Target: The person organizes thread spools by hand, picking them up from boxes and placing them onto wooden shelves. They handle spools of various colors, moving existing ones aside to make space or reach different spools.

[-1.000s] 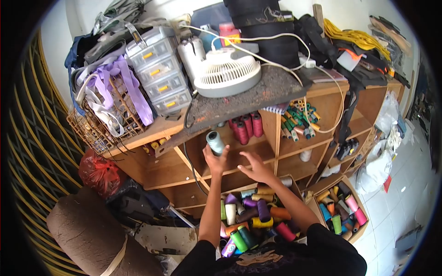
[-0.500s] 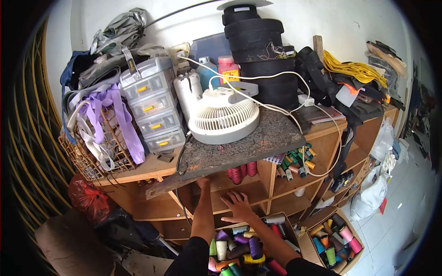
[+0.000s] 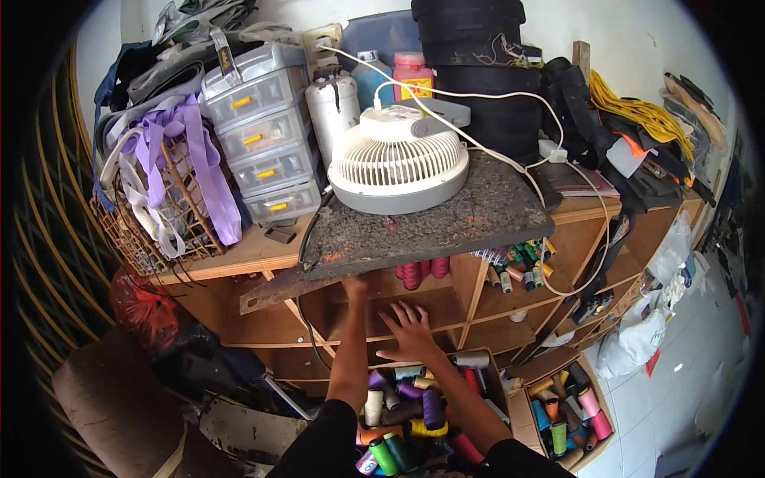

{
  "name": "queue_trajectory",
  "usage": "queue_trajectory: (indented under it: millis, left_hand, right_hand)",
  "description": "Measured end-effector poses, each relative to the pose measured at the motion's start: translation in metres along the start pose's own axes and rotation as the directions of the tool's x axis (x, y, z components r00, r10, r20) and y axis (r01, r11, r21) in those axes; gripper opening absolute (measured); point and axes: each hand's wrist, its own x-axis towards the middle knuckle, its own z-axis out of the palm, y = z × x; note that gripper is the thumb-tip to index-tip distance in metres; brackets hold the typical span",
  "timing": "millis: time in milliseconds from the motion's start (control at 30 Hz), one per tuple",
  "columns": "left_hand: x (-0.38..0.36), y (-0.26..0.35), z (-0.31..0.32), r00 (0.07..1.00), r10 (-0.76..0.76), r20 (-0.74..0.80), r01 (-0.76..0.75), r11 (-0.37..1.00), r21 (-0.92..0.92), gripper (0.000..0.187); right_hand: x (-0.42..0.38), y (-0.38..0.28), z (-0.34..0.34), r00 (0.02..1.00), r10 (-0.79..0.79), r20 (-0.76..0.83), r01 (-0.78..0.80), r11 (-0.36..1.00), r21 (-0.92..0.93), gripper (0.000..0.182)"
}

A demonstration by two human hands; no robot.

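My left hand [image 3: 355, 285] reaches up to the underside of the dark speckled board [image 3: 430, 239]; its fingers are hidden beneath the board's edge. My right hand [image 3: 409, 333] has its fingers spread in front of the wooden shelf unit [image 3: 470, 309], holding nothing. On the board lies a white fan [image 3: 398, 163], face up with a white cable. Dark red thread cones [image 3: 422, 272] stand in the compartment behind and right of my left hand. Below my forearms, a box holds several thread cones, among them a purple cone [image 3: 433, 409].
Left of the fan are a clear drawer tower [image 3: 263, 143] and a wicker basket [image 3: 171, 211] with purple straps. Black rolls [image 3: 486, 95] stand behind. A second carton [image 3: 522, 414] of thread cones is at lower right. A dark cable [image 3: 309, 331] hangs left of my left forearm.
The view has shifted, so the board, fan and shelves appear higher and larger. Both arms keep much the same pose, my right hand still spread.
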Motion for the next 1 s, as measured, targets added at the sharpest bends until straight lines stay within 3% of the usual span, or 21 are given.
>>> queue_trajectory:
  millis: [67,133,267,533,567,700,800,867,900,933,1000]
  left_hand:
    - [0.006,0.000,-0.002,0.990,-0.007,-0.140,-0.021,0.980,-0.196,0.058]
    - [0.008,0.001,-0.005,0.976,0.006,-0.219,-0.064,0.964,-0.257,0.055]
    - [0.009,0.003,-0.016,0.966,0.091,-0.240,-0.128,0.981,-0.142,0.050]
    - [0.005,0.002,-0.051,0.994,0.023,0.110,-0.005,0.987,-0.160,0.032]
    - [-0.013,0.057,-0.101,0.955,-0.150,0.255,0.201,0.962,-0.187,0.048]
    - [-0.083,0.075,-0.132,0.978,0.018,0.210,0.092,0.859,-0.504,0.038]
    - [-0.154,0.114,-0.179,0.948,0.070,0.310,0.146,0.770,-0.621,0.030]
    - [-0.196,0.133,-0.209,0.895,0.054,0.444,0.249,0.765,-0.593,0.026]
    - [-0.219,0.127,-0.215,0.872,0.066,0.484,0.263,0.772,-0.579,0.026]
    - [-0.240,0.119,-0.224,0.852,0.078,0.518,0.273,0.778,-0.566,0.026]
    - [-0.280,0.103,-0.244,0.809,0.064,0.585,0.281,0.831,-0.479,0.024]
  right_hand:
    - [0.000,0.000,0.000,1.000,0.005,0.006,-0.005,1.000,0.006,0.097]
    - [0.001,0.000,0.000,1.000,0.012,0.021,-0.012,1.000,0.011,0.097]
    - [0.001,0.001,0.001,0.999,0.018,0.040,-0.019,1.000,0.021,0.097]
    - [0.002,0.000,-0.002,0.999,0.028,0.029,-0.030,0.997,0.077,0.098]
    - [0.002,0.000,-0.001,0.999,0.037,0.029,-0.040,0.996,0.077,0.098]
    - [0.003,0.002,0.007,0.998,0.040,-0.039,-0.036,0.995,0.098,0.095]
    - [0.001,0.003,-0.003,0.995,0.025,-0.096,-0.011,0.990,0.142,0.087]
    - [0.004,0.017,-0.007,0.994,-0.028,-0.108,0.074,0.888,0.455,0.066]
    - [-0.005,0.014,-0.023,0.998,0.042,0.052,-0.066,0.474,0.878,0.048]
    - [-0.011,0.019,-0.020,0.996,0.073,-0.046,0.024,0.278,0.960,0.038]
    - [-0.045,0.019,-0.048,0.981,0.188,-0.035,0.026,0.050,0.998,0.035]
